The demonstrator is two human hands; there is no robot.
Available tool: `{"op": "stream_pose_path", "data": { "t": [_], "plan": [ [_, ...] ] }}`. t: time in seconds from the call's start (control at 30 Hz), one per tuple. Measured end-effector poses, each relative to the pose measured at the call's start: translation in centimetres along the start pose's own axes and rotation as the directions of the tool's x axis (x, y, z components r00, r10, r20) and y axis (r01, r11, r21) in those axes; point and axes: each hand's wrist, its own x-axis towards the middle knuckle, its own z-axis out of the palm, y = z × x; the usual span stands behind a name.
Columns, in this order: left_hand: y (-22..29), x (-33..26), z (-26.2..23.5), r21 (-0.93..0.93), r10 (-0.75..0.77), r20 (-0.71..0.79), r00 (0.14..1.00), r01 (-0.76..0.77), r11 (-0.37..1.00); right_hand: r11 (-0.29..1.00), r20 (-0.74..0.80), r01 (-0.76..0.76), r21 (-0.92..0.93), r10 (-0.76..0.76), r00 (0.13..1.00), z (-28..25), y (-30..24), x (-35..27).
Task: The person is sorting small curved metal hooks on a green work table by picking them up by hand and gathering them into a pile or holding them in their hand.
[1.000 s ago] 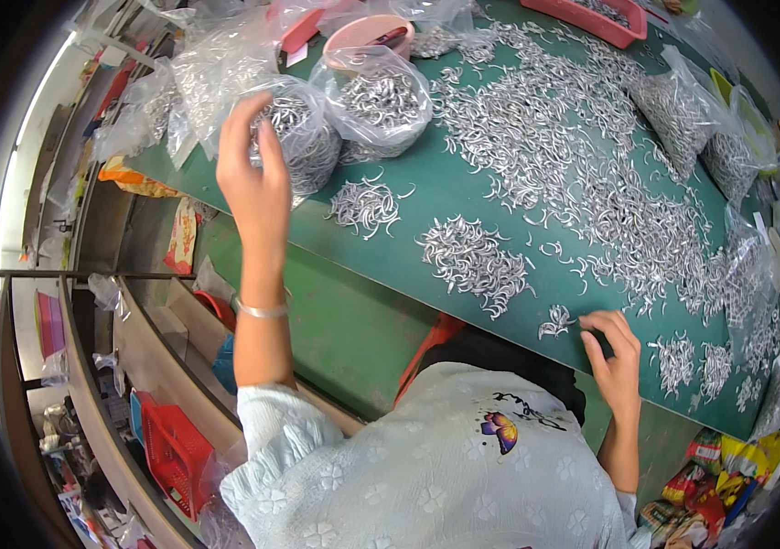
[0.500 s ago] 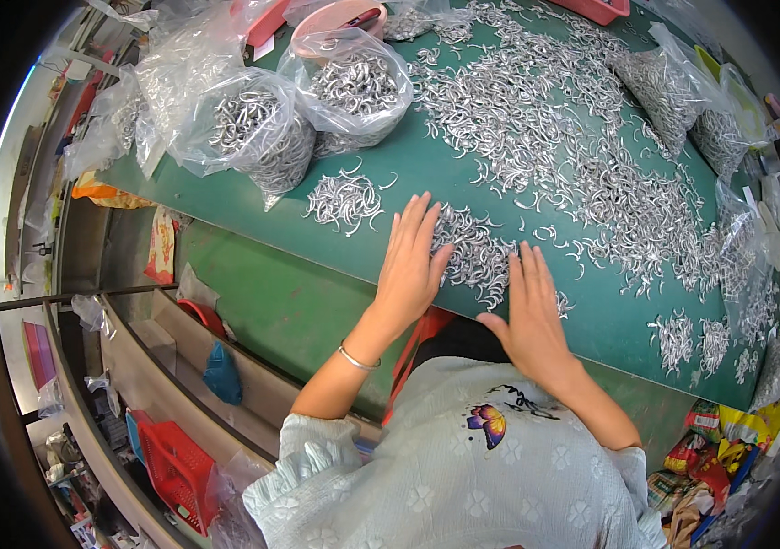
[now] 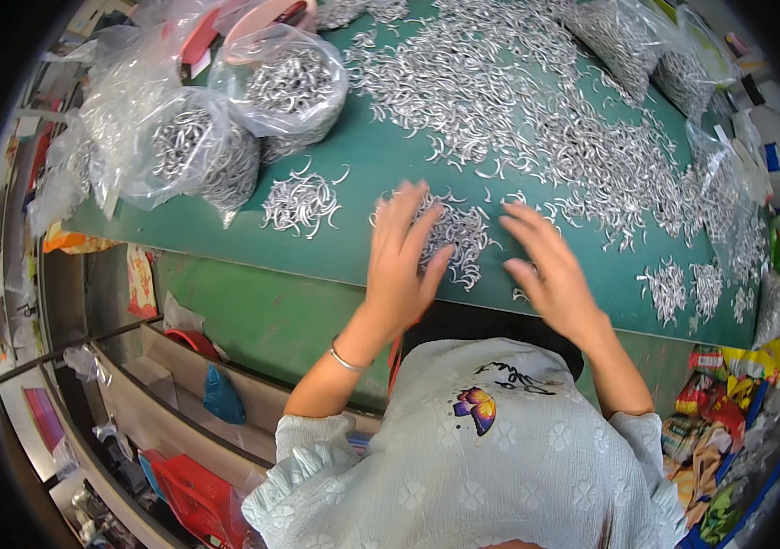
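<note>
Small curved silvery metal pieces lie heaped on a green tabletop (image 3: 335,252). My left hand (image 3: 401,252) rests palm down against the left side of a small pile of the curved pieces (image 3: 465,233) near the front edge, its fingers stretched out and partly covering the pile. Just right of that pile, my right hand (image 3: 543,265) hovers over the table, fingers spread and a little blurred, with nothing in it. Another small heap (image 3: 301,201) sits to the left of my left hand. Farther off spreads a broad layer of the same pieces (image 3: 518,101).
Two open clear plastic bags of pieces, a left bag (image 3: 216,165) and a right bag (image 3: 294,91), stand at the back left. More filled bags (image 3: 614,46) are at the back right. Small heaps (image 3: 667,291) lie near the right front edge. A red basket (image 3: 193,494) is at lower left.
My right hand has lifted off the pile's right side and moved away from it, fingers spreading. My left hand stays at the pile's left side. The whole view has shifted.
</note>
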Motion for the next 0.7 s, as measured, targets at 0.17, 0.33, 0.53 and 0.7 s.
{"op": "stream_pose_path", "data": {
  "t": [0.17, 0.33, 0.53, 0.7],
  "plan": [
    [4.1, -5.9, 2.4, -0.625, 0.09, 0.282, 0.955, 0.111, 0.773, 0.995, -0.032, -0.092, 0.029, 0.093, 0.995, -3.0, 2.2, -4.4],
    [4.2, -9.3, 6.8, -0.307, -0.049, 0.952, 0.303, 0.939, -0.154, 0.998, 0.019, -0.063, -0.01, 0.063, 0.998, -1.1, 2.1, -5.7],
    [3.7, -8.1, 9.7, -0.078, 0.178, 0.884, 0.433, 0.512, -0.856, 0.993, 0.097, -0.014, -0.116, 0.026, 0.995, 1.0, 1.4, -5.6],
    [2.8, -8.7, 10.4, 0.005, 0.277, 0.726, 0.629, 0.398, -0.918, 0.965, 0.073, -0.106, -0.24, 0.127, 0.989, 3.5, -0.5, -4.5]
  ]
}}
